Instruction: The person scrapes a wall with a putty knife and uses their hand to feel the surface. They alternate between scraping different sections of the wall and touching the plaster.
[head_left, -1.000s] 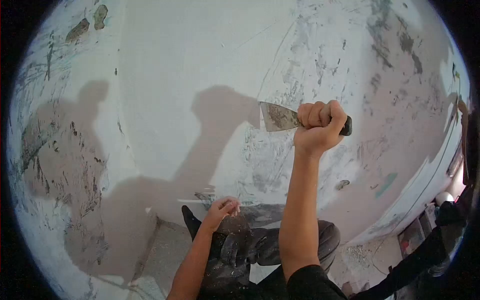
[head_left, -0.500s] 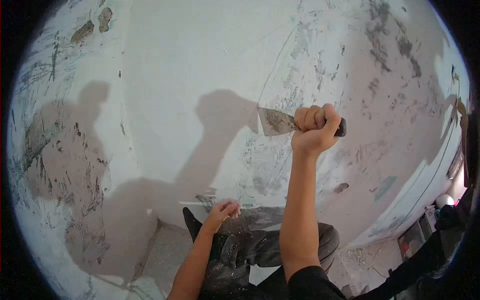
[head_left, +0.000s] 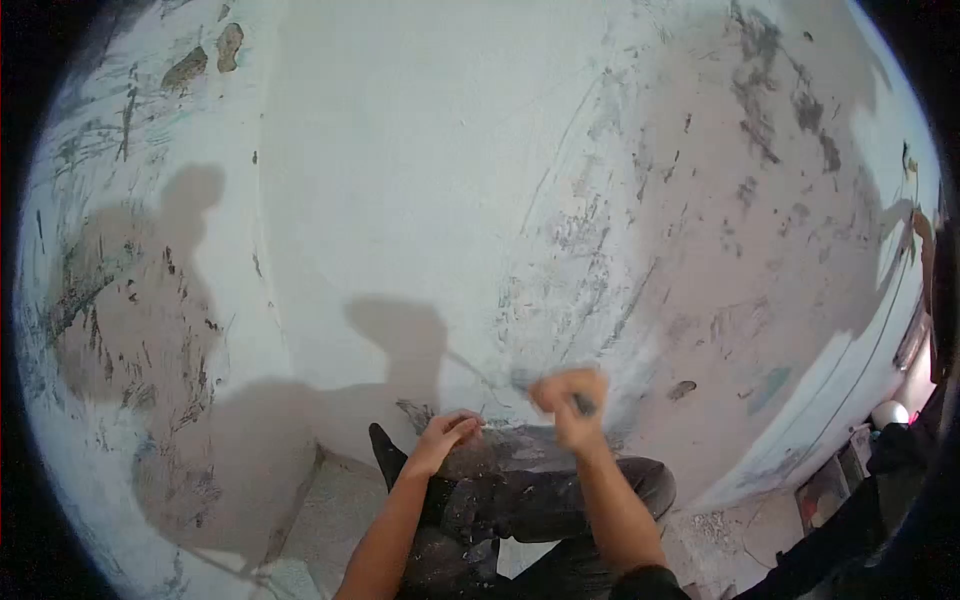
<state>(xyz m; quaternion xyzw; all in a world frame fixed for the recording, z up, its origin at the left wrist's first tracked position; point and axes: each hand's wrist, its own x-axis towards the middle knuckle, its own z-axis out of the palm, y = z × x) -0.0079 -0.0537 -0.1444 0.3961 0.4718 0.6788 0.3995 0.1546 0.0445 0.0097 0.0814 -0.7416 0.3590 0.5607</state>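
My right hand (head_left: 572, 400) is closed around a putty knife (head_left: 586, 404), low in front of the wall (head_left: 400, 200). Motion blurs the hand and the tool; the blade points left, near the scraped, grey-streaked strip of wall, and contact cannot be made out. Just above my knee, my left hand (head_left: 447, 440) has its fingers curled in against the thumb, close to the foot of the wall. Whatever those fingers may hold is hidden. Dark, dust-speckled trousers (head_left: 530, 505) cover my bent legs below both hands.
On the left, the wall meets another scraped wall (head_left: 110, 300) at a corner. Dusty floor (head_left: 335, 505) shows beside my dark-covered foot (head_left: 386, 452). At the right lie a clear container (head_left: 825, 495), a white round object (head_left: 888, 413) and dark cloth (head_left: 850, 520).
My right hand has swung down the wall with the putty knife, from mid-height to near its foot, and slightly left. My left hand has barely moved. The view has shifted slightly.
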